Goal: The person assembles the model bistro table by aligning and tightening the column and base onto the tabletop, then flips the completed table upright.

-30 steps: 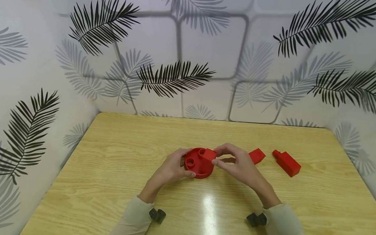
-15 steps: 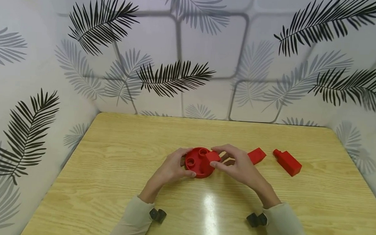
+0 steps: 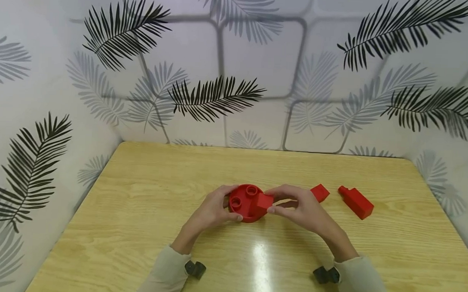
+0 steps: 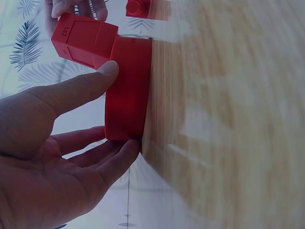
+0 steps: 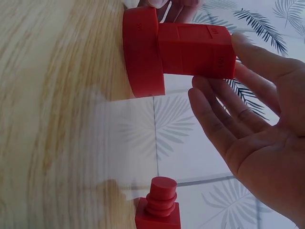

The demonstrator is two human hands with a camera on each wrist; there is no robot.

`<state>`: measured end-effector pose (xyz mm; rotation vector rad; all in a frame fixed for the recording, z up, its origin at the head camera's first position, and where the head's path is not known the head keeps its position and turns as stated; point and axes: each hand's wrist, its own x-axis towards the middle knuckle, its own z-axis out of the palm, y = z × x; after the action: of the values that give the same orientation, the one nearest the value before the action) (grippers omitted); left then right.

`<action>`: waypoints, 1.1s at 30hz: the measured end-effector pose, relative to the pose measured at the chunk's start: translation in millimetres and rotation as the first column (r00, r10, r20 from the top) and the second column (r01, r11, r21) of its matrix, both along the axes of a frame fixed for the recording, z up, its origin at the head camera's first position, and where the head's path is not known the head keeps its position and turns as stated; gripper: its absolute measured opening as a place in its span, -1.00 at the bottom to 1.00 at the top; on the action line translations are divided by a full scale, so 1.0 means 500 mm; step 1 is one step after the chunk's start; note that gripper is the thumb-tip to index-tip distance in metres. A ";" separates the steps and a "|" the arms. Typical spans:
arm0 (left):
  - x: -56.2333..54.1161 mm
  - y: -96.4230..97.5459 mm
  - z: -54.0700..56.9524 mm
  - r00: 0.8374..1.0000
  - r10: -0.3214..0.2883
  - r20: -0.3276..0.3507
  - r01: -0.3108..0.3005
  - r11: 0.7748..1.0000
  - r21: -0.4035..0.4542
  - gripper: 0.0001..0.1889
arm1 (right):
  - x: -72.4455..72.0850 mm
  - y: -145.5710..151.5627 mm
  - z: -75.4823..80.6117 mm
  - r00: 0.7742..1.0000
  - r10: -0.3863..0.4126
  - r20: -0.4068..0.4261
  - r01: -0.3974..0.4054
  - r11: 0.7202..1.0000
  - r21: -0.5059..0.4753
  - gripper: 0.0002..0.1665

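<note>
A red round base (image 3: 242, 209) with raised ring sockets lies on the table, and my left hand (image 3: 214, 209) grips its side between thumb and fingers. Over the right part of that base stands a red rectangular block (image 3: 265, 201), which bears small moulded numbers in both wrist views. My right hand (image 3: 306, 208) pinches its upper end with thumb and fingers. In the right wrist view the lower end of the block (image 5: 198, 50) meets the base (image 5: 143, 52). Whether it sits fully in a socket is hidden.
Right of my right hand lies a red block (image 3: 319, 193), partly hidden by the hand. Further right lies another red block (image 3: 356, 203) with a round ribbed neck. A leaf-patterned wall (image 3: 254, 121) closes off the back of the wooden table (image 3: 159, 182).
The block in my right hand has shifted slightly right and towards me over the base, uncovering the far socket. My left hand keeps its grip on the base.
</note>
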<state>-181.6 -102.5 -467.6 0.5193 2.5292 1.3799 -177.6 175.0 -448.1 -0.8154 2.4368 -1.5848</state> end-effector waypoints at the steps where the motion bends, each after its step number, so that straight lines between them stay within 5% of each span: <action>1: 0.000 0.000 0.000 1.000 0.002 0.003 -0.002 1.000 0.002 -0.12 | 0.000 0.000 0.000 1.000 0.011 -0.008 -0.011 1.000 0.001 -0.52; 10: 0.000 -0.002 -0.003 1.000 -0.007 -0.018 0.006 1.000 -0.008 -0.11 | 0.003 -0.007 0.003 0.998 0.062 0.013 -0.063 0.996 0.060 -0.43; 21: 0.001 -0.004 -0.003 1.000 0.002 -0.026 -0.002 1.000 -0.001 -0.12 | 0.000 -0.024 -0.003 0.999 0.031 0.020 -0.031 0.999 0.029 -0.43; 33: 0.000 -0.002 -0.002 0.995 0.012 -0.100 -0.021 0.995 -0.094 -0.12 | 0.005 -0.031 -0.009 1.000 -0.004 0.014 0.003 0.999 0.043 -0.45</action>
<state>-181.5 -103.5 -468.5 0.5634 2.6679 1.2620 -175.2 159.6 -452.6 -0.7906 2.4555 -1.5279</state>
